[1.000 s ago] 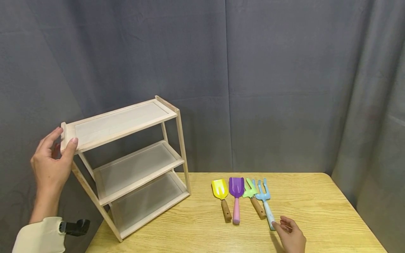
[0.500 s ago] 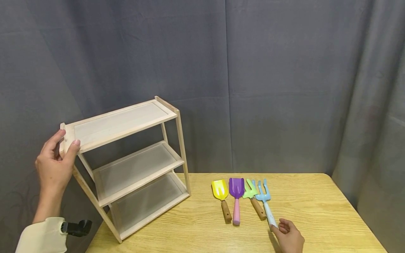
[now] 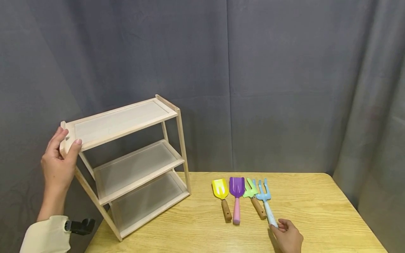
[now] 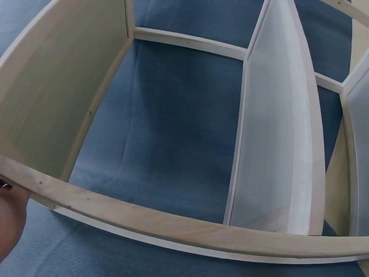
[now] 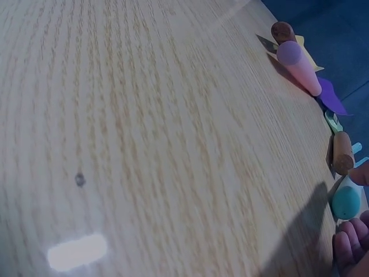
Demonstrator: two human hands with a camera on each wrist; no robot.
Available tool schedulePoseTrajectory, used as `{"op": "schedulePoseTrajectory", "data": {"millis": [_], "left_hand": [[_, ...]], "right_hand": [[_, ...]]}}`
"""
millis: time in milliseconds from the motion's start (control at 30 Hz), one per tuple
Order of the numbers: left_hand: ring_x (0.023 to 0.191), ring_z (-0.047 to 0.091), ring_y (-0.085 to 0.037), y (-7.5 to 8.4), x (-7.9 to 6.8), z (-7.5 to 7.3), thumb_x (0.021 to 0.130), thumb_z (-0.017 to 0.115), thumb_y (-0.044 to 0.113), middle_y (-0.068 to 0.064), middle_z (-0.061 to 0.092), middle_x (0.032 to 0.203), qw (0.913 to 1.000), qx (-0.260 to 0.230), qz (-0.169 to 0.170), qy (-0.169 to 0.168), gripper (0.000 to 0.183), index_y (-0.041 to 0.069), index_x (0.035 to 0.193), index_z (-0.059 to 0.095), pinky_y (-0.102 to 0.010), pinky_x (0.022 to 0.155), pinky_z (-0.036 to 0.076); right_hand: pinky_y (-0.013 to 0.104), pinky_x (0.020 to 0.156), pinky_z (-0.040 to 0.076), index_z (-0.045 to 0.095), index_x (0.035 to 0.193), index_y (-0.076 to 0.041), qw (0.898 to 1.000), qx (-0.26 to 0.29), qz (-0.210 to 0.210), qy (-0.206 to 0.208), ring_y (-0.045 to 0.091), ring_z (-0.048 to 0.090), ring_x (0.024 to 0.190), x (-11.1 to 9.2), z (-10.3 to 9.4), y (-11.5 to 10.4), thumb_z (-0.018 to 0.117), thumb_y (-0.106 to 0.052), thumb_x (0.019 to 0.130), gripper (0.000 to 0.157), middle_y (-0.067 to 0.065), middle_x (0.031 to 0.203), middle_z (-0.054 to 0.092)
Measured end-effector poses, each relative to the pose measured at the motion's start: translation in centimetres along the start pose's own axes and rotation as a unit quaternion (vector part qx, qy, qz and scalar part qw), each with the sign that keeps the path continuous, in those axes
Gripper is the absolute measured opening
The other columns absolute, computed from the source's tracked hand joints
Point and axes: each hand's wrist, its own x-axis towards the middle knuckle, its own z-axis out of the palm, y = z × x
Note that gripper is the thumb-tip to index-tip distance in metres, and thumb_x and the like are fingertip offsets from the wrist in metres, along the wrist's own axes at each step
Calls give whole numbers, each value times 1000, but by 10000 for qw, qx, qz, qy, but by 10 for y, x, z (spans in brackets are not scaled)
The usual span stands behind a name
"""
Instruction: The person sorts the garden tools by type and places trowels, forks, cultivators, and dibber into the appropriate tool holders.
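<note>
My left hand [image 3: 59,167] holds the left end of the wooden shelf rack [image 3: 124,121], with the thumb at the front corner of the top board and the fingers at the end piece. In the left wrist view only a bit of that hand [image 4: 8,222] shows, below the side rail. At the right, my right hand [image 3: 288,236] pinches the handle end of the light-blue hand fork [image 3: 268,211], thumb and fingers on either side of it. The fork lies on the table. Its handle end [image 5: 346,202] shows between thumb and fingers in the right wrist view.
Left of the fork lie a green hand fork [image 3: 250,190] with a wooden handle, a purple scoop [image 3: 236,187] with a pink handle, and a yellow scoop [image 3: 219,188]. The green fork's head overlaps the blue one. Grey curtain [image 3: 284,88] hangs behind the table [image 3: 326,211].
My left hand has shifted a little to the right along the rack's top end. The right hand has moved slightly left and closer in on the blue fork's handle. The tools stay put.
</note>
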Motion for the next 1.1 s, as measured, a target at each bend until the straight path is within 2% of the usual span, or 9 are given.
{"op": "schedulePoseTrajectory", "data": {"millis": [200, 400, 600, 833, 1100], "left_hand": [[135, 39, -14, -1, 2, 2, 91, 63, 11, -12, 40, 149, 9999, -68, -76, -56, 48, -5, 135, 52, -21, 106, 28], [134, 39, -14, -1, 3, 3, 91, 63, 13, -12, 41, 149, 10000, 34, -21, -73, 46, -5, 133, 54, -23, 107, 29], [136, 36, -12, -3, -2, 1, 92, 63, 15, -7, 41, 149, 9998, 130, -58, -172, 45, -3, 133, 56, -25, 109, 25], [133, 40, -13, -3, -1, 0, 90, 64, 10, -10, 44, 147, 9999, -108, 6, 20, 42, -4, 129, 59, -22, 107, 28], [133, 40, -12, -2, -2, -1, 91, 64, 11, -9, 43, 147, 10000, -22, 24, 27, 42, -3, 130, 59, -23, 107, 27]], "right_hand": [[31, 58, 53, 59, 105, 16, 10000, -29, 12, -70, 28, 67, 70, 0, 1, 0, 76, -15, 80, 43, 16, 81, 66], [37, 61, 54, 60, 102, 16, 9998, -158, -92, -92, 31, 67, 72, 2, 3, -1, 76, -17, 79, 43, 16, 81, 65], [38, 59, 50, 61, 95, 13, 9986, -473, 123, -198, 26, 61, 68, 3, 1, -2, 73, -19, 79, 38, 10, 74, 62], [39, 59, 47, 61, 90, 11, 9983, -528, 175, -189, 28, 60, 70, 4, 4, -6, 71, -18, 81, 33, 10, 73, 62], [39, 60, 47, 61, 92, 11, 9980, -509, 352, -142, 29, 60, 71, 5, 6, -6, 69, -19, 81, 33, 10, 73, 62]]}}
